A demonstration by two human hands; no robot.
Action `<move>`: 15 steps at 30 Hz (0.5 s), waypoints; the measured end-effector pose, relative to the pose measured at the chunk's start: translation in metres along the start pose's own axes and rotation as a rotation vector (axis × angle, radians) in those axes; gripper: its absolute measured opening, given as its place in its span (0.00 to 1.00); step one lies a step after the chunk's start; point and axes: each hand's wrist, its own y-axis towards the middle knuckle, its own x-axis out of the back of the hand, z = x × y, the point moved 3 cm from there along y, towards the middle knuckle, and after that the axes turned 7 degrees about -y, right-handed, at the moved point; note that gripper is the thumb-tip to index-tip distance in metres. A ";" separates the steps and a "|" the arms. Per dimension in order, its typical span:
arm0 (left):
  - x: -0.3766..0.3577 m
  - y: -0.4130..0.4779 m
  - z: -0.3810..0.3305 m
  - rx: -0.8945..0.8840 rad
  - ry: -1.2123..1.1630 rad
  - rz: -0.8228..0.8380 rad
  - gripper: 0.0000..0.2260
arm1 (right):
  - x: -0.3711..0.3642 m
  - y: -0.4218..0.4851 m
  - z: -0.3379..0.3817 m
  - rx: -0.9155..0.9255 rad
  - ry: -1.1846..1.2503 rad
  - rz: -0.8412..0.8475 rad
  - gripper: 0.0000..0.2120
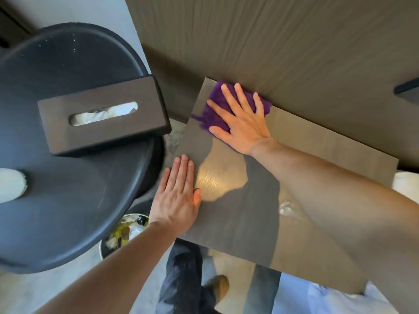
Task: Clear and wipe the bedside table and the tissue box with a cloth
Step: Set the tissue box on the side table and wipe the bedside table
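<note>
The brown bedside table [306, 155] fills the middle and right of the head view. A purple cloth [213, 109] lies at its far left corner, against the wall panel. My right hand [240, 123] presses flat on the cloth with fingers spread. My left hand [179, 196] rests flat on the table's left edge, fingers together, holding nothing. A dark brown tissue box [102, 130] with white tissue showing in its slot sits on a round black stool [56, 200] to the left.
A wood-grain wall panel [272, 41] stands behind the table. A bin [124, 232] with trash sits on the floor below the stool's edge. A small clear wet patch or wrapper [288, 209] lies on the table. White bedding [405, 184] borders the right side.
</note>
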 end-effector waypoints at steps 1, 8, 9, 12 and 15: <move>0.000 0.000 0.000 0.008 0.009 -0.003 0.31 | -0.002 -0.009 0.002 -0.007 0.002 -0.004 0.32; 0.003 0.000 -0.001 0.052 0.014 -0.009 0.31 | -0.020 -0.109 0.027 0.005 0.023 -0.023 0.32; 0.005 0.000 -0.001 0.057 0.006 -0.012 0.31 | -0.024 -0.124 0.034 -0.006 0.028 -0.035 0.32; 0.009 -0.002 -0.004 0.064 -0.027 -0.016 0.31 | -0.032 -0.172 0.056 -0.018 0.062 -0.064 0.32; 0.015 -0.001 -0.010 0.087 -0.092 -0.036 0.30 | -0.038 -0.216 0.080 -0.018 0.130 -0.079 0.31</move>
